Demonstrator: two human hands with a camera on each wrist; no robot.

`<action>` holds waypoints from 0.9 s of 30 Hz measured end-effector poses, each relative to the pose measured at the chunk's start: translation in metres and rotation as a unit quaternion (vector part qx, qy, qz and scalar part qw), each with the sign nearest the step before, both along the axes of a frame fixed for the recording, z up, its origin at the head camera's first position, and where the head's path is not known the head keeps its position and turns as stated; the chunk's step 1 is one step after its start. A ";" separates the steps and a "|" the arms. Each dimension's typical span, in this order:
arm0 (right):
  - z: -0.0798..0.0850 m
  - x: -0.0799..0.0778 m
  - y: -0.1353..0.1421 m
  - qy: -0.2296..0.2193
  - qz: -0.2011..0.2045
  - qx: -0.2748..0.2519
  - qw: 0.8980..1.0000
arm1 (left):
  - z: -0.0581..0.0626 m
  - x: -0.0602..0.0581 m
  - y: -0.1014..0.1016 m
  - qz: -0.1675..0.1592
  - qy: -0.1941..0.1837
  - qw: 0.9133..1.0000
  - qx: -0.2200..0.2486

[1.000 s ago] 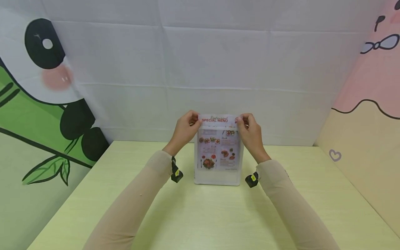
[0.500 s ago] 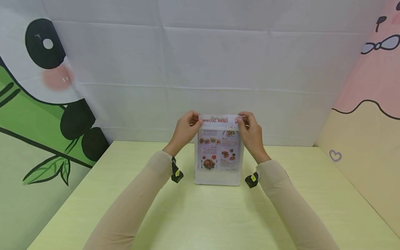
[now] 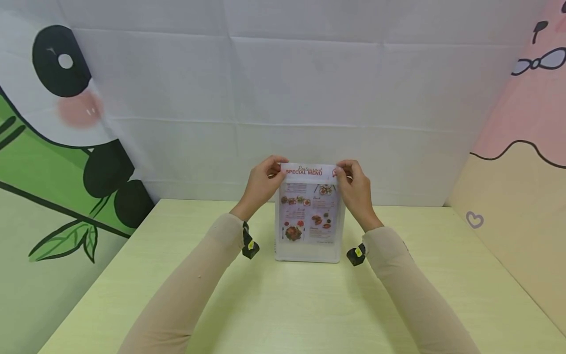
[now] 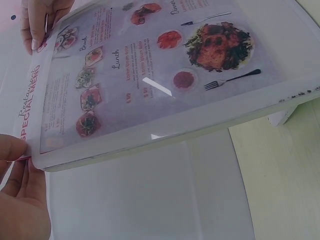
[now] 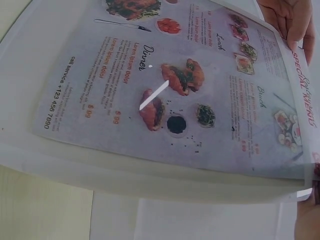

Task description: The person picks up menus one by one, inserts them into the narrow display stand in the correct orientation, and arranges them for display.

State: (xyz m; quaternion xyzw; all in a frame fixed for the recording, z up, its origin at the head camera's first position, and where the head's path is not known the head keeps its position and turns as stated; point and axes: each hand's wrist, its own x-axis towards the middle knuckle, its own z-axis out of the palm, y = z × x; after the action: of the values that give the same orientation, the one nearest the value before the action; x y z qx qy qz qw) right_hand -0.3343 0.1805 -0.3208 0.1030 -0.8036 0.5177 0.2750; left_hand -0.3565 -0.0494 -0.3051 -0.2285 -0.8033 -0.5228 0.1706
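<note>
A printed restaurant menu sheet (image 3: pixel 305 172) sits mostly inside a clear, white-edged menu holder (image 3: pixel 307 252) that stands upright on the table. The sheet's top strip, reading "Special Menu", sticks out above the holder's upper edge. My left hand (image 3: pixel 262 183) pinches the sheet's upper left corner between thumb and fingers. At the upper right corner, my right hand (image 3: pixel 356 191) pinches the sheet the same way. In the left wrist view, the menu's food pictures (image 4: pixel 218 46) show through the glossy front. A bare band of holder lies below the sheet's bottom edge in the right wrist view.
A pale wooden table (image 3: pixel 283 309) reaches back to a white cloth wall (image 3: pixel 305 88). Painted cartoon panels flank it, a green and white one (image 3: pixel 53 167) on the left and a pink and cream one (image 3: pixel 522 187) on the right.
The menu sheet has slid slightly down in the holder, its lower edge now a little lower. Both hands keep their pinch at the top corners and have barely moved.
</note>
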 end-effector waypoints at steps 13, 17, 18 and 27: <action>-0.001 -0.001 0.001 -0.002 0.004 0.000 1.000 | -0.001 0.000 -0.001 0.005 -0.003 1.000 0.000; -0.001 0.000 0.001 -0.004 0.006 0.000 1.000 | -0.001 0.000 -0.001 0.007 -0.005 1.000 -0.002; -0.001 0.000 0.001 -0.005 0.007 -0.002 1.000 | -0.001 -0.001 -0.001 0.007 -0.005 1.000 -0.004; 0.000 0.002 0.003 -0.015 0.021 -0.004 1.000 | -0.001 -0.002 -0.001 0.007 -0.012 1.000 -0.007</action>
State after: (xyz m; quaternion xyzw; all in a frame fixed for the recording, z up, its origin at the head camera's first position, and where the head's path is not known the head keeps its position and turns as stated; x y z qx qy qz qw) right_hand -0.3324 0.1834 -0.3208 0.1106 -0.8031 0.5283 0.2525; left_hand -0.3582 -0.0507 -0.3061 -0.2176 -0.8108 -0.5183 0.1634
